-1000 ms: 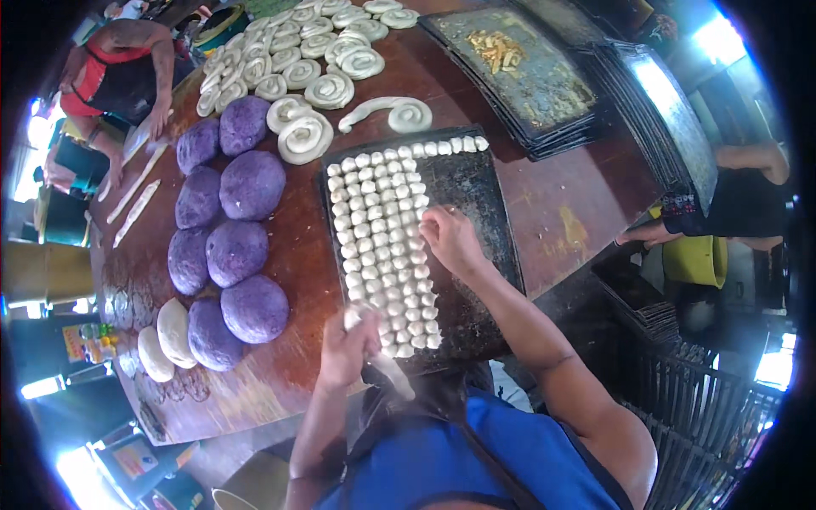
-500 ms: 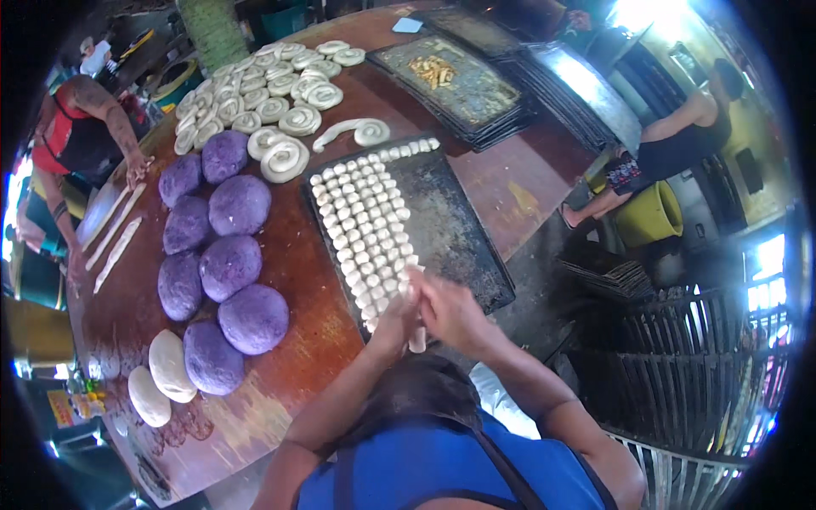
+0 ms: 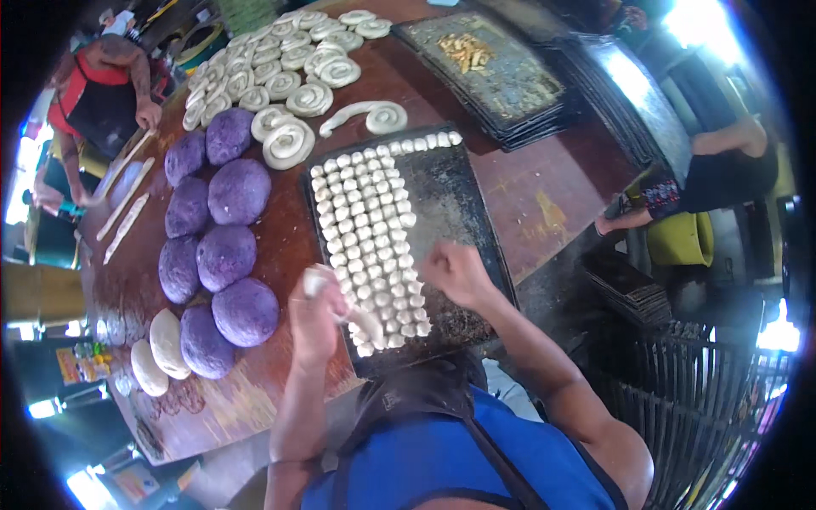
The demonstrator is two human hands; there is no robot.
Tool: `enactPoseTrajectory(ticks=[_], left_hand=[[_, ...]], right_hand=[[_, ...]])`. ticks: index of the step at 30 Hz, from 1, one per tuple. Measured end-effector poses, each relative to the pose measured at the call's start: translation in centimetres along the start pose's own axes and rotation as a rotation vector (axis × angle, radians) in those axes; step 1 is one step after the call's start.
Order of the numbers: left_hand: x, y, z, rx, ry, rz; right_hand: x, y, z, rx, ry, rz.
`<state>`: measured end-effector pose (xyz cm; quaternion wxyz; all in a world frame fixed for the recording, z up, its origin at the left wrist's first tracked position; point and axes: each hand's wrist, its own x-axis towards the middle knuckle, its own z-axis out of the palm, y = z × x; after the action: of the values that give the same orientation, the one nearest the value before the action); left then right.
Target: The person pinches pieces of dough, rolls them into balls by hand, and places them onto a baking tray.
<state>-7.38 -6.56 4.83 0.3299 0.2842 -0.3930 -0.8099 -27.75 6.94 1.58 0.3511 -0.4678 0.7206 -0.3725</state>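
Note:
My left hand [image 3: 313, 321] is closed round a short rope of white dough [image 3: 367, 323], whose blurred end hangs over the near left corner of the pan. Rows of small white dough balls [image 3: 365, 221] cover the left half of the dark baking pan [image 3: 450, 204], and one row runs along its far edge. Above the bare right half of the pan is my right hand [image 3: 459, 274], its fingers curled. Whether a bit of dough is in those fingers is hidden.
Large purple dough lumps [image 3: 240, 189], two white ones [image 3: 170, 343] and coiled dough ropes [image 3: 289, 143] lie left and beyond. Stacked pans [image 3: 484, 72] stand far right. A co-worker's hand [image 3: 149, 115] handles dough strips [image 3: 126, 228] at left; another person [image 3: 722, 170] stands at right.
My hands, together at the pan's near end before, have parted. The left has swung left with the dough rope; the right has moved slightly away from me and right. The view has shifted.

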Motion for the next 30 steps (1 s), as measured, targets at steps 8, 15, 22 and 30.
enactPoseTrajectory(ticks=[8,15,22,30], left_hand=[[-1.4,-4.2,-1.6,0.018,0.181,-0.158],[-4.2,-2.5,-0.1,0.822,-0.485,0.315],[-6.1,-6.5,0.7,-0.089,-0.287,-0.533],[-4.0,-5.7,0.9,0.619,-0.641,-0.129]], right_hand=[[7.1,6.0,2.0,-0.272,0.33,-0.123],[-6.6,-9.2,3.4,-0.11,0.099,-0.293],[-8.8,-9.5,8.0,-0.244,0.492,-0.173],[-5.2,-8.2,5.0,-0.265,0.411,-0.133]])
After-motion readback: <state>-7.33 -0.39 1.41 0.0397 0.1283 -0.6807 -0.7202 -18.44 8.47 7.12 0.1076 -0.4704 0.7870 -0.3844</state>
